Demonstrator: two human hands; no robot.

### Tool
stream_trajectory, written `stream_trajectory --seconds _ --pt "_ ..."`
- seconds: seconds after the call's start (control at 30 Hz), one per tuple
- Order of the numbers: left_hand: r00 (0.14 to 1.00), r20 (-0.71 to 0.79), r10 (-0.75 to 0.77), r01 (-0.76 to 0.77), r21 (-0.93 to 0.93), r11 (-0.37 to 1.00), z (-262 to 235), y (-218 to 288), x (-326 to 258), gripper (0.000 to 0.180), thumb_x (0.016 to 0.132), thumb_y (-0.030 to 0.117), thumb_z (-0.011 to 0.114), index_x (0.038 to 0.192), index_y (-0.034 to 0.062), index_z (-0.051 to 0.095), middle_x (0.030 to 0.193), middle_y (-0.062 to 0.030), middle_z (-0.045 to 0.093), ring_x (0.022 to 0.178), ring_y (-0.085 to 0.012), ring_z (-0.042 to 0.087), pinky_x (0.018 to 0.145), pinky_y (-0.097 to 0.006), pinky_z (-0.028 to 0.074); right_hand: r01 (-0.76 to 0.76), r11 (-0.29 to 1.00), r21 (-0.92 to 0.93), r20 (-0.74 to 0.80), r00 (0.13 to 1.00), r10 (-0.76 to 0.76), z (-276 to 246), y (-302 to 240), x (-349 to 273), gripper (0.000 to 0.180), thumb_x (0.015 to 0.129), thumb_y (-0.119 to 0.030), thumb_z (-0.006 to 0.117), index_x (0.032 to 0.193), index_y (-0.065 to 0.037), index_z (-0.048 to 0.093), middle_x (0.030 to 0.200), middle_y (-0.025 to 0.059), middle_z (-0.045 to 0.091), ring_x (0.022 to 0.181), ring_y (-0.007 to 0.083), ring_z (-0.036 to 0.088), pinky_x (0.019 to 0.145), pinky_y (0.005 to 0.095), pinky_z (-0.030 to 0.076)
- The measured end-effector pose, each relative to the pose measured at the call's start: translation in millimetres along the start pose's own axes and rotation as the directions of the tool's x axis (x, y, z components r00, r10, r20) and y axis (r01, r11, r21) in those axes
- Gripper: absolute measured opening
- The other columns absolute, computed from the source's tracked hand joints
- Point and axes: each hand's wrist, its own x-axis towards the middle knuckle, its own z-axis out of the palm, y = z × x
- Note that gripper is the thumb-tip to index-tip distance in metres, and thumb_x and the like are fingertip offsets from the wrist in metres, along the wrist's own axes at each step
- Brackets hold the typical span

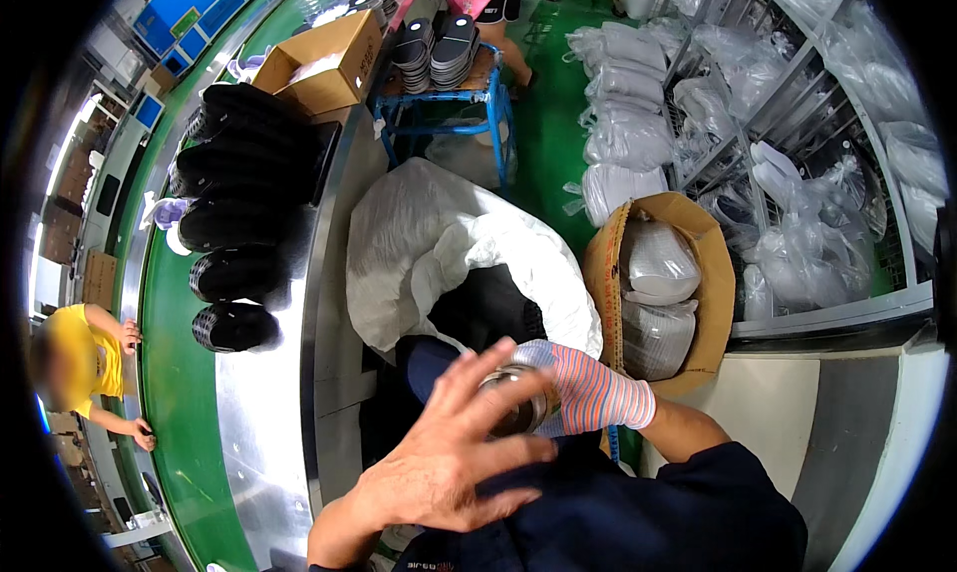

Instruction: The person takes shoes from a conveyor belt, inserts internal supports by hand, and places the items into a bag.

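My right hand (588,388) is covered in a striped sock-like fabric, orange, blue and white, and is closed around a small round jar (541,409) with a shiny metal rim. My bare left hand (449,452) is over the jar, its fingers spread and partly blurred. Those fingers hide much of the jar's top, and I cannot tell whether they touch it. Just beyond both hands stands a large white sack (399,223), its mouth folded back, with black material (486,308) inside.
Black shoes (234,223) line the metal bench (264,423) at left, near an open carton (334,59). Stacked insoles (454,54) sit on a blue-framed stool (493,124). At right are a carton of bagged items (723,303) and a metal rack (837,313). Two people are nearby.
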Motion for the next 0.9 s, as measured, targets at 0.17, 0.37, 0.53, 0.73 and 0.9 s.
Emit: stream_trajectory --seconds 0.17,0.37,0.53,0.73,0.9 --pt "0.917 -0.108 -0.383 0.398 0.216 0.891 8 17 1 0.074 0.08 0.043 0.087 0.134 0.001 0.06 0.109 -0.0162 0.06 0.089 -0.033 0.062 0.083 -0.047 0.05 0.131 0.963 -0.236 -0.173 0.969 -0.174 -2 -23 14 0.077 0.07 -0.029 0.089 0.135 -0.006 0.057 0.122 0.0188 0.066 0.116 0.0418 0.064 0.1 0.0479 0.052" --pt "0.976 -0.009 -0.217 0.215 0.182 0.96 3 2 -7 0.079 0.076 0.036 0.089 0.14 0.0035 0.057 0.116 -0.0182 0.061 0.098 -0.0353 0.067 0.082 -0.043 0.056 0.116 0.954 -0.277 -0.122 0.98 -0.155 6 -18 3 0.078 0.066 -0.031 0.09 0.132 -0.005 0.058 0.123 0.018 0.067 0.114 0.0419 0.065 0.099 0.0477 0.053" --pt "0.952 -0.083 -0.295 0.301 0.071 0.951 29 2 -7 0.075 0.075 0.031 0.09 0.139 0.0094 0.056 0.125 -0.0193 0.058 0.107 -0.0379 0.065 0.088 -0.045 0.058 0.06 0.961 -0.271 -0.169 0.98 -0.109 7 -26 4 0.065 0.07 -0.024 0.087 0.127 -0.005 0.062 0.119 0.0195 0.068 0.111 0.0428 0.065 0.097 0.0473 0.054" --pt "0.978 -0.046 -0.202 0.204 0.038 0.978 43 -16 -15 0.068 0.078 0.019 0.087 0.136 0.0065 0.053 0.127 -0.0206 0.056 0.109 -0.0395 0.064 0.09 -0.046 0.058 0.045 0.964 -0.262 -0.104 0.992 -0.074 16 -35 8 0.062 0.071 -0.025 0.085 0.126 -0.006 0.061 0.114 0.0187 0.069 0.108 0.0425 0.066 0.096 0.0466 0.055" --pt "0.978 -0.148 -0.145 0.14 -0.049 0.989 43 -32 -19 0.083 0.074 0.015 0.091 0.145 0.0041 0.049 0.139 -0.022 0.054 0.12 -0.0393 0.061 0.098 -0.045 0.056 0.053 0.965 -0.257 -0.157 0.983 -0.096 16 -20 8 0.069 0.069 -0.024 0.088 0.129 -0.005 0.058 0.12 0.0177 0.066 0.111 0.0384 0.066 0.098 0.0446 0.054"
